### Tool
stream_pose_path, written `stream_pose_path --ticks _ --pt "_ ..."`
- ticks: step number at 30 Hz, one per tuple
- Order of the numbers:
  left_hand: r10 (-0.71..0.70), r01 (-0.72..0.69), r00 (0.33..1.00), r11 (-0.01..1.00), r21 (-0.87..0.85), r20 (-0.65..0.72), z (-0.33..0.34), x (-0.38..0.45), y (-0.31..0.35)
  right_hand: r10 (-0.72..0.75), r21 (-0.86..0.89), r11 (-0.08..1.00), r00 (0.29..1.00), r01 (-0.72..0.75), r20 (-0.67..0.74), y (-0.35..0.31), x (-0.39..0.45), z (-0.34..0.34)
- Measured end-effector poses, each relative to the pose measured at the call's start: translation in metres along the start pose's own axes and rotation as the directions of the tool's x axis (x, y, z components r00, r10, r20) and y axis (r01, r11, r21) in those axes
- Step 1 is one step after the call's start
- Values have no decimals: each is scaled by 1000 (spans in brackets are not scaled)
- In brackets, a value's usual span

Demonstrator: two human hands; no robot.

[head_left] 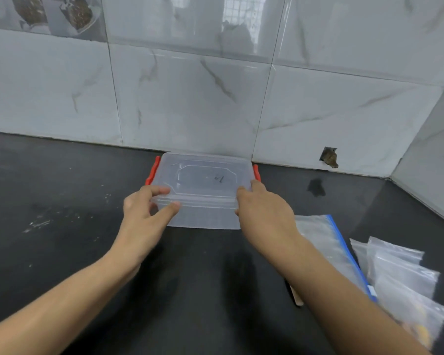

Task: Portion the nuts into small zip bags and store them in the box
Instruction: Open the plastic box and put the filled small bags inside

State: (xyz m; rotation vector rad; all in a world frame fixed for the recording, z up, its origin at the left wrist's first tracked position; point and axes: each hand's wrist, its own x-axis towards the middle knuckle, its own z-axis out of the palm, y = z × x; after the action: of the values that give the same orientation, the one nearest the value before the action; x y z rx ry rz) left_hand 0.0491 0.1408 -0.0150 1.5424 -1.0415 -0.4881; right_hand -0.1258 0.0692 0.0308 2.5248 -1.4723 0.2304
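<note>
My left hand (149,203) and right hand (262,206) grip the near corners of the clear rectangular plastic box (203,190) with orange latches; its long axis runs left-right on the black tabletop (62,190).

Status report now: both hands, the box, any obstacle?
Left hand and right hand grip box front corners. Lid on. Zip bags lie at right. Nothing blocks.

Box (203,190) backs wall (190,103); bags (405,275) crowd right, seemingly.

Bare forearms — no sleeves visible.
</note>
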Motion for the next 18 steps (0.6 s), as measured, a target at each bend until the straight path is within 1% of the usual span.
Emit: stream_pose_path --ticks 3,4,6,7,9,11,13,15,16,17,18 --pt "-30 28 999 999 -38 -29 -6 -24 5 9 45 999 998 -7 -59 -5 -22 -5" --pt "-29 28 999 999 -38 -43 -8 -29 7 6 56 998 996 -1 -94 -6 -29 -7" --pt "-32 31 998 999 -24 -59 -13 -39 10 25 81 997 993 -16 -113 -8 -42 -7" --pt "-35 34 998 999 -17 -61 -16 -43 11 37 100 995 993 -26 -113 -8 -49 -8" --pt "-33 32 998 999 -22 -54 -21 -53 13 15 85 996 990 -3 -141 -9 -66 -10" --pt "-24 22 999 998 -61 -35 -27 -64 17 23 138 990 981 4 -191 -12 -86 -23" --pt "-4 0 999 994 -111 -36 -34 -74 20 -6 159 987 991 27 -134 -7 -102 -35" --pt "-7 -1 998 993 -115 -65 -39 -78 22 27 269 963 1000 -22 -14 7 -114 -40" --pt "-28 21 997 994 -104 -69 -40 -78 21 41 338 940 999 -42 10 12 -118 -45" --pt "-61 55 996 994 -94 -67 -42 -75 19 65 420 905 998 -61 6 15 -117 -48" --pt "-102 96 993 991 -88 -59 -43 -71 17 92 490 869 995 -66 -30 18 -114 -47"
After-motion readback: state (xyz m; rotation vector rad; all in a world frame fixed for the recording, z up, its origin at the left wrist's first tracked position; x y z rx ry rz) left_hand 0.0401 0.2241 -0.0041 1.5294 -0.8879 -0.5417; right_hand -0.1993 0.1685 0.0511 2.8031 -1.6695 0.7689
